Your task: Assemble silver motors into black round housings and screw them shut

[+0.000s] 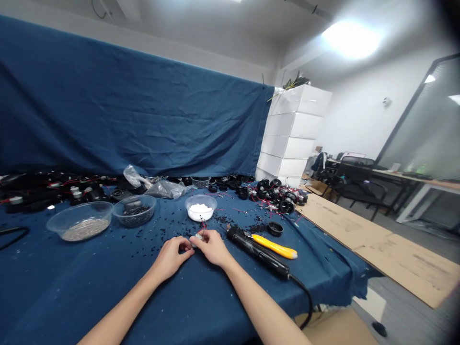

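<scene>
Small whitish part (196, 241): held just above or on the worktop (179, 306), which is covered in blue cloth, in front of the wearer; mostly hidden by the fingers, so its shape is unclear. Right hand (212, 247) grasps it between thumb and fingers. Left hand (174, 256) is close on the other side, fingers curled in, tips right by the part; cannot tell whether they pinch anything. Thin red wires (203, 223) rise by the right hand; their join to the part is not clear.

Just beyond the hands: clear bowl (201, 196) of white pieces (200, 211). Farther left, two more clear tubs almost side by side: a round tub (124, 218) with black pieces (141, 211), and a wider tub (57, 223) with a layer of fine, tan-grey bits (86, 229).

Right of the right hand: black corded tool (258, 251) lying aslant, its cable running off the near edge. Yellow-handled cutter (275, 247) just beside it; black round cup (275, 229) beyond.

Black specks (154, 237) scattered around the bowls. Crumpled plastic bag (167, 188) behind the round tub. Heap of black round parts with red wires (280, 195) at far right, near stacked white boxes (291, 136). Blue curtain (143, 110) hangs behind.
</scene>
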Demonstrator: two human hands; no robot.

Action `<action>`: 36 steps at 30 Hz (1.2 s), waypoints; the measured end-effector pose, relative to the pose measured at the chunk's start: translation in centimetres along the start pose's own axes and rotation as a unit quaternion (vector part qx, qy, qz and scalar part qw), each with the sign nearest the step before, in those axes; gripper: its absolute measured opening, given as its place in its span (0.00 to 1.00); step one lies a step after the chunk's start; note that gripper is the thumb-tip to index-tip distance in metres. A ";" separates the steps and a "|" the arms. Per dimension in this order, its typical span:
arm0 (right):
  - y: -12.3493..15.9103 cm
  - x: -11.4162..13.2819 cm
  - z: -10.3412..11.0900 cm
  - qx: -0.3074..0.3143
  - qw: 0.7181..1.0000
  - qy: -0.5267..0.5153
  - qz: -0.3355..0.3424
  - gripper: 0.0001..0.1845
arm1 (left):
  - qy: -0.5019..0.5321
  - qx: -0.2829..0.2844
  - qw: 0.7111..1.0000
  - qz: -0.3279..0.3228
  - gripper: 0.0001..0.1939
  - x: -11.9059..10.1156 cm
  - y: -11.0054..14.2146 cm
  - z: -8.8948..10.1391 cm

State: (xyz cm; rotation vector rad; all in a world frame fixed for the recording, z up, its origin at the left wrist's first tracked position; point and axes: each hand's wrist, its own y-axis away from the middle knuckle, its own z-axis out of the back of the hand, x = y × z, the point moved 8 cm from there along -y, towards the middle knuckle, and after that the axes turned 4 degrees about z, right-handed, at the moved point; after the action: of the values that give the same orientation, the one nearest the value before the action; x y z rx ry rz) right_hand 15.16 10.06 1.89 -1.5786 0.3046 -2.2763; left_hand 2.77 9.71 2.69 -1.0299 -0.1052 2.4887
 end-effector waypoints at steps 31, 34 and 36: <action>0.0 1.2 -0.3 0.031 0.993 0.105 0.051 0.17 | 0.030 0.041 0.998 0.024 0.14 1.0 -0.6 -0.7; -0.1 1.1 -0.4 0.039 0.992 0.108 0.056 0.18 | 0.028 0.042 0.998 0.022 0.15 1.0 -0.7 -0.7; -0.1 1.1 -0.4 0.043 0.991 0.111 0.059 0.18 | 0.025 0.041 0.999 0.020 0.16 0.9 -0.6 -0.6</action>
State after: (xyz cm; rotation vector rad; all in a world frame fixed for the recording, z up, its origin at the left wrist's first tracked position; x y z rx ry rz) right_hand 14.36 9.68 2.75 -1.2339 0.3430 -2.3405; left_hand 2.88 10.60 1.81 -1.0688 0.0332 2.4788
